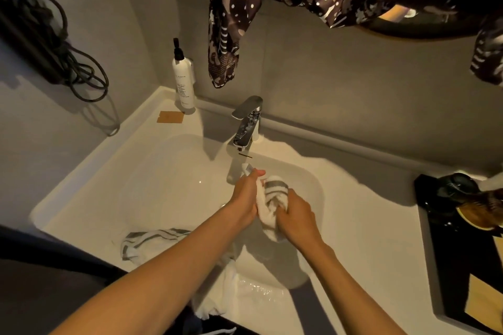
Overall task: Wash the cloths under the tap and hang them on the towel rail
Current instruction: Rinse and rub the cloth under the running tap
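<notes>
A white cloth with grey stripes (272, 198) is bunched and twisted between both hands over the white basin (163, 171), just below the chrome tap (247, 122). My left hand (246, 196) grips its upper end, thumb pointing at the spout. My right hand (296, 215) clenches its lower end. A second white cloth with grey stripes (147, 242) lies crumpled on the basin's near left rim, partly under my left forearm. More white cloth (217, 299) hangs over the front edge. I cannot tell whether water runs.
A white pump bottle (183, 81) stands at the back left corner beside a small tan card (170, 117). A patterned dark garment (226, 22) hangs above the tap. Black cables (68, 57) hang on the left wall. A black tray (462, 253) with dark items sits on the right.
</notes>
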Motion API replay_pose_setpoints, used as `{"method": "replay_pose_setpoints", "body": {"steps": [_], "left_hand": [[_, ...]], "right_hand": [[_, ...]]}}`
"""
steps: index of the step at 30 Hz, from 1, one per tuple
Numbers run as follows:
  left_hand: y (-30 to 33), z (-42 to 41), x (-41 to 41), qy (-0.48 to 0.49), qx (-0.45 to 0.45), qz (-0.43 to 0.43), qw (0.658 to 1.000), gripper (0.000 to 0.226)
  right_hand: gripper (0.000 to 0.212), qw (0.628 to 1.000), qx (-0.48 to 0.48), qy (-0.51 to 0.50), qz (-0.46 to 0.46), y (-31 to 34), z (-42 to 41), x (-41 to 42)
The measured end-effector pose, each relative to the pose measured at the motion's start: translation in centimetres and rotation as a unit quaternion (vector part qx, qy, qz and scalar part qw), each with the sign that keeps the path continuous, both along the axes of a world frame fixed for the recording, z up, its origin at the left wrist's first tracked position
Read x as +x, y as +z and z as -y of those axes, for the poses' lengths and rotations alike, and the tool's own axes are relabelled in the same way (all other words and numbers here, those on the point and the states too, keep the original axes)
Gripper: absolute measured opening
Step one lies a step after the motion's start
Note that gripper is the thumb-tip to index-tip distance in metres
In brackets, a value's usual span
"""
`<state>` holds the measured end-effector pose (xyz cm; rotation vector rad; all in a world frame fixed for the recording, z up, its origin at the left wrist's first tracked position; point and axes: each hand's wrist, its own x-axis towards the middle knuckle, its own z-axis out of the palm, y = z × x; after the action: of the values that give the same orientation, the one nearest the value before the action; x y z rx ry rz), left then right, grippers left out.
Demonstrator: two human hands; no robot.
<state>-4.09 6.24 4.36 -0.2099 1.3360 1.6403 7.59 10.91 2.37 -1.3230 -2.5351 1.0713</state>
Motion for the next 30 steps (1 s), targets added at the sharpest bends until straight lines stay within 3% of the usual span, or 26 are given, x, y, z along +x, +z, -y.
{"method": "replay_pose_setpoints", "body": {"steps": [4,7,9,11,12,13,15,16,20,25,28,30], "left_hand": [[-0.8,-0.2,1.5,-0.155,-0.068,-0.163,0.972,0.042],[-1.5,0.1,0.3,-0.131,-0.103,-0.207,0.964,0.043],[-1.4,0.3,-0.9,-0.093,-0.108,-0.193,0.971,0.037],[-0.8,0.0,-1.3,-0.08,-0.085,-0.144,0.983,0.032],[-0.5,-0.3,-1.2,-0.089,-0.065,-0.119,0.987,0.027],[-0.1,-0.6,-0.9,-0.107,-0.045,-0.096,0.989,0.019],[0.5,-1.8,-0.2,-0.141,-0.012,-0.071,0.987,0.008],[0.6,-2.5,-0.1,-0.153,0.002,-0.069,0.986,0.008],[1.2,-4.2,-0.2,-0.198,0.022,-0.102,0.974,0.01],[1.0,-4.7,-2.5,-0.246,0.013,-0.171,0.954,0.024],[0.7,-5.1,-3.7,-0.273,-0.001,-0.208,0.939,0.023],[0.6,-5.4,-4.2,-0.295,-0.022,-0.25,0.922,0.024]], "right_hand": [[0.037,0.995,0.071,0.057,0.03,0.9,2.1,-1.7],[0.041,0.989,-0.084,0.112,-0.039,2.0,1.3,0.5],[0.023,0.953,-0.242,0.0,-0.18,2.6,0.4,2.6],[0.019,0.908,-0.281,-0.18,-0.253,1.7,-0.9,3.6],[0.025,0.885,-0.317,-0.232,-0.251,1.3,-1.2,3.6],[0.036,0.838,-0.405,-0.261,-0.255,0.8,-1.4,3.2],[0.056,0.693,-0.611,-0.257,-0.283,0.9,-1.0,2.1],[0.062,0.638,-0.671,-0.228,-0.302,1.2,-0.7,1.6],[0.083,0.539,-0.755,-0.114,-0.356,1.5,-0.5,0.6],[0.089,0.512,-0.756,-0.099,-0.396,1.2,-1.1,-0.4],[0.081,0.542,-0.753,-0.077,-0.365,1.2,-1.6,-1.4],[0.071,0.586,-0.736,-0.057,-0.334,1.1,-1.9,-2.0]]}}
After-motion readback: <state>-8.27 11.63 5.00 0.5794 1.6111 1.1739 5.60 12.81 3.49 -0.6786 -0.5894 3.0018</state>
